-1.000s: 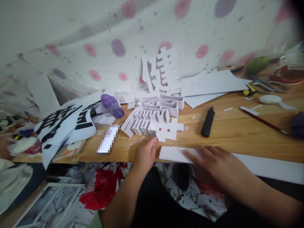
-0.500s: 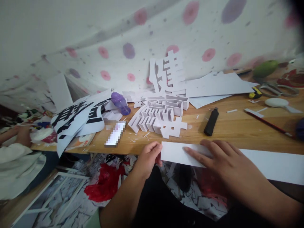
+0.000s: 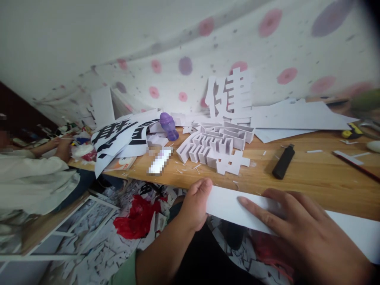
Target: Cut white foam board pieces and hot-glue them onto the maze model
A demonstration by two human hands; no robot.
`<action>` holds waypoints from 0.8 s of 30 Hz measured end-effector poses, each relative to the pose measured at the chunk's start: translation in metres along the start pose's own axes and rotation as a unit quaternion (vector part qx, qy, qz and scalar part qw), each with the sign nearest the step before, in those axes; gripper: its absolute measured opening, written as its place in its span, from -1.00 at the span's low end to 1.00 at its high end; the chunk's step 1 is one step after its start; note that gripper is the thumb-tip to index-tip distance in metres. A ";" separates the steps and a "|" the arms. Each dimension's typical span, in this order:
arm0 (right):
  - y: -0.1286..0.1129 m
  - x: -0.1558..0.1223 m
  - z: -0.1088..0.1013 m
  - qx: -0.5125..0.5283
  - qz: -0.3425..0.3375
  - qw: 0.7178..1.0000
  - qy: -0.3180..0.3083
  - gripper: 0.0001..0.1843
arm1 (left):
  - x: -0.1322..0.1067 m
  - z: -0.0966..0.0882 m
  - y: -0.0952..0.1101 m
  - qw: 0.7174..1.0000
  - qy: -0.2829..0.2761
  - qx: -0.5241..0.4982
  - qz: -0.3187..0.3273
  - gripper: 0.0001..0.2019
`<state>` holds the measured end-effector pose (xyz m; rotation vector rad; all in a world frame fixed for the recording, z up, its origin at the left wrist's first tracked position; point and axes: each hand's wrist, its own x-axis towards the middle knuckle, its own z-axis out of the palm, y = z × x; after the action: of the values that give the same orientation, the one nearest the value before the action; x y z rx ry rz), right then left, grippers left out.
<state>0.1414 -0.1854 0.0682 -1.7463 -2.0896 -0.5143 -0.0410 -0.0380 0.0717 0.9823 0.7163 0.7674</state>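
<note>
Left hand gripping white strip, right hand seemingly flat atop

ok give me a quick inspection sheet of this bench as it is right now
surface: wooden table, sprinkled with small white offcuts
job's things: white strip along the table's near edge; black knife lies behind it, apart
clutter: built-up white character, upright cut-out character, purple bottle, printed sheets, loose white sheets
grippers: left hand grips the strip's left end; right hand lies flat on it, fingers spread
cables: nothing seen
surroundings: spotted cloth behind the table; paper scraps and a red bag on the floor; another person's sleeve at far left
</note>
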 end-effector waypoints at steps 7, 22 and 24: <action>0.003 -0.007 0.013 -0.014 -0.057 0.998 0.010 -0.25 | -0.014 0.002 0.007 0.993 -0.062 -0.099 -0.003 -0.50; 0.005 -0.007 0.009 0.038 0.014 0.999 0.011 -0.34 | -0.017 -0.005 0.004 0.988 -0.082 -0.130 0.008 -0.51; 0.003 -0.004 0.008 0.048 0.030 0.998 0.027 -0.33 | -0.017 -0.001 0.005 0.989 -0.032 -0.143 0.022 -0.51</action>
<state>0.1449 -0.1845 0.0594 -1.7156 -1.9862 -0.4314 -0.0521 -0.0502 0.0788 0.7596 0.5129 0.8469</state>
